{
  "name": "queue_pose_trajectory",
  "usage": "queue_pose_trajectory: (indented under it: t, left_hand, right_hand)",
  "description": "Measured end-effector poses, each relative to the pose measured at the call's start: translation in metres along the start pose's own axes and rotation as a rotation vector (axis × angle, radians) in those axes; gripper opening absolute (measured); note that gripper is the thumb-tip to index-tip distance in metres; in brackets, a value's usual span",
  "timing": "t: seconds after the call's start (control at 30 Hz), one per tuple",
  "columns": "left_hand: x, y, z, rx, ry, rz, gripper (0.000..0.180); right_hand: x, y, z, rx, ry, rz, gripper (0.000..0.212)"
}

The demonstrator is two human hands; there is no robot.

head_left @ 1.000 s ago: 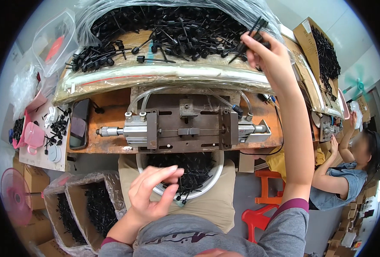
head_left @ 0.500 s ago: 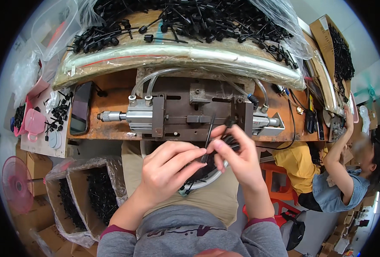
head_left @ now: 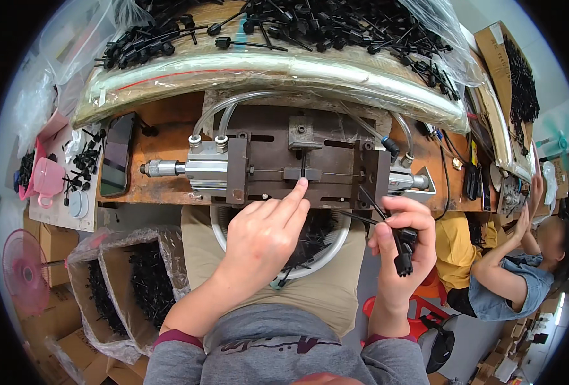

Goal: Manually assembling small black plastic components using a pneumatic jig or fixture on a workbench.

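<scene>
My left hand [head_left: 265, 234] reaches over the front of a dark metal clamping fixture [head_left: 271, 138]. Its index fingertip presses at the small centre block [head_left: 291, 174], where a thin black part [head_left: 303, 160] runs back towards the rear bracket [head_left: 305, 135]. The other fingers stretch forward and grip nothing visible. Off the fixture's front right corner, my right hand [head_left: 403, 247] is closed round black plastic stems with knobbed heads [head_left: 402, 262]. Their thin ends point up and left; how many it holds is partly hidden. A white-rimmed basin [head_left: 343, 242] with more black stems sits in my lap.
Silver air cylinders [head_left: 207, 168] with clear hoses flank the fixture. Behind lies a plastic-wrapped heap of black stems [head_left: 310, 25]. A phone [head_left: 117, 154] rests at left, above lined boxes [head_left: 108, 256] of parts. At right, a co-worker [head_left: 509, 276] sits by a red stool.
My hands have separated. The left moved forward onto the fixture's centre block, where a black part now lies; the right drew to the right with black stems. The co-worker's arms lowered.
</scene>
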State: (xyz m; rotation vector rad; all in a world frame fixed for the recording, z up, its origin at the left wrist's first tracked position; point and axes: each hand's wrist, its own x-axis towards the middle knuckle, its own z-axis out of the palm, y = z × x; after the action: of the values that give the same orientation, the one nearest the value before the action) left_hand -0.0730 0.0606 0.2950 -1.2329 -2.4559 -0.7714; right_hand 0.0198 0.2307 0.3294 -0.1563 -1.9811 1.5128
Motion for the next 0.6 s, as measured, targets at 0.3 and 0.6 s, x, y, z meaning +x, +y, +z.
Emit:
queue_pose_trajectory:
  t: [0.3, 0.6]
  left_hand:
    - [0.005, -0.003, 0.001, -0.035, -0.032, -0.017, 0.024]
    - [0.000, 0.001, -0.011, -0.416, 0.006, -0.060, 0.042]
  right_hand:
    - [-0.009, 0.008, 0.001, -0.552, 0.109, -0.406, 0.033]
    - [-0.009, 0.019, 0.010, -0.765, 0.078, -0.596, 0.041]
